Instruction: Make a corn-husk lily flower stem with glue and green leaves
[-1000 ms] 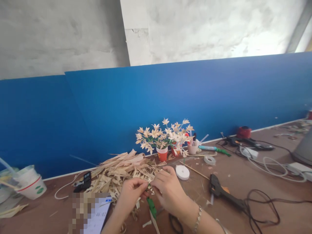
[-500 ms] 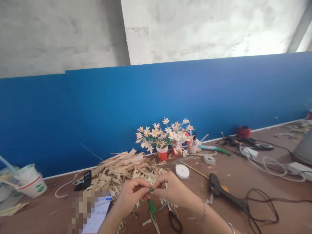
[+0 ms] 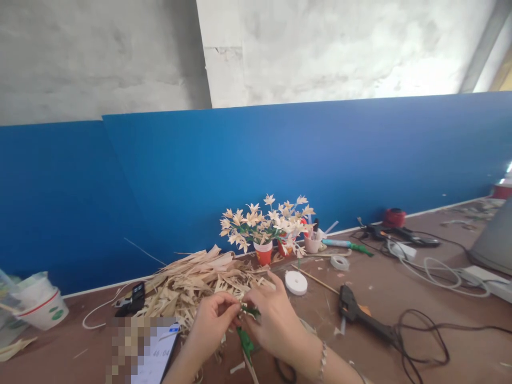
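My left hand point(image 3: 214, 322) is closed in a pinch at the lower middle of the view, thumb against forefinger. Beside it my right hand point(image 3: 274, 322) also pinches, with its forefinger raised. A thin green strip point(image 3: 251, 311) runs between the fingertips of both hands. Just below them hangs or lies a wider green piece point(image 3: 245, 344) with a pale stem-like end; I cannot tell whether it joins the strip. Scissors show only a black handle loop point(image 3: 285, 370), mostly hidden by my right wrist.
Dried husk strips point(image 3: 200, 277) are heaped behind my hands, with potted pale flowers point(image 3: 262, 226) beyond. A white tape roll point(image 3: 296, 282) and a black glue gun point(image 3: 360, 314) with its cord lie right. A phone point(image 3: 156, 352) and a paper cup point(image 3: 48, 309) are left.
My right hand has turned and moved in closer to the left, its forefinger lifting, and now covers most of the scissors. The left hand keeps its pinch. The view has shifted slightly.
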The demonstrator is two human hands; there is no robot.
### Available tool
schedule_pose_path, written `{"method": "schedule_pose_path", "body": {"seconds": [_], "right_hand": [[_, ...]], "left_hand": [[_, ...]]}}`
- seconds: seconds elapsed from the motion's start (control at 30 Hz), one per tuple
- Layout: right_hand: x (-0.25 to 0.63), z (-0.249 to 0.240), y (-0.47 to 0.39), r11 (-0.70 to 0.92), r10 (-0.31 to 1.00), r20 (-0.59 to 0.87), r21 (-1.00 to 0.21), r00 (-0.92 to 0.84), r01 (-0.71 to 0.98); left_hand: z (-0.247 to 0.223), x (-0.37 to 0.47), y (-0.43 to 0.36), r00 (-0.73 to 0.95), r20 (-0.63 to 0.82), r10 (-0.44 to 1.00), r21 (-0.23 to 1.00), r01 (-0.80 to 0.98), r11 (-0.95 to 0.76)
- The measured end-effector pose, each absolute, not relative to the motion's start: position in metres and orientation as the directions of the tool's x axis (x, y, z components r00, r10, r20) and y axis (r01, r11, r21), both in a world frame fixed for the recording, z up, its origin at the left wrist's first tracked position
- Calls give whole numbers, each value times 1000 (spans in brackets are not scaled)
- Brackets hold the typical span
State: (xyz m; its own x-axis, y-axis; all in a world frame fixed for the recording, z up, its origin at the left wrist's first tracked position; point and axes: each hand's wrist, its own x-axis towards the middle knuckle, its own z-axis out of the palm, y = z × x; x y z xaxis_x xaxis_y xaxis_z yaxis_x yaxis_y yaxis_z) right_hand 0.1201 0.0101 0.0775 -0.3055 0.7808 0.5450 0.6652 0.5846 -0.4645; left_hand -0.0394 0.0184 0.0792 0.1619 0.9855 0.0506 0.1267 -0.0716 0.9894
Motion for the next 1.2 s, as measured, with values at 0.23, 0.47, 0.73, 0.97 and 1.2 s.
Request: {"method": "schedule_pose_path", "body": {"seconds": [0.23,0.47,0.73,0.97,1.2], "right_hand": [[119,68,13,637,620,688,-162,-376,754],[120,71,14,667,619,698,-225,-360,710],[122,87,13,404,911,305,-795,-277,452],[134,88,23,-144,817,-130,-989,-562,20],[125,88,10,456,889,344,-719,-301,524]], "left_hand": [[77,-39,22,127,4,992,991,131,-21],[74,-46,25,201,-8,979,995,103,-13],[81,-57,21,347,120,930,963,188,-194],[92,-54,12,397,171,902,948,185,-261],[83,-45,13,282,74,957,956,252,-148]]}}
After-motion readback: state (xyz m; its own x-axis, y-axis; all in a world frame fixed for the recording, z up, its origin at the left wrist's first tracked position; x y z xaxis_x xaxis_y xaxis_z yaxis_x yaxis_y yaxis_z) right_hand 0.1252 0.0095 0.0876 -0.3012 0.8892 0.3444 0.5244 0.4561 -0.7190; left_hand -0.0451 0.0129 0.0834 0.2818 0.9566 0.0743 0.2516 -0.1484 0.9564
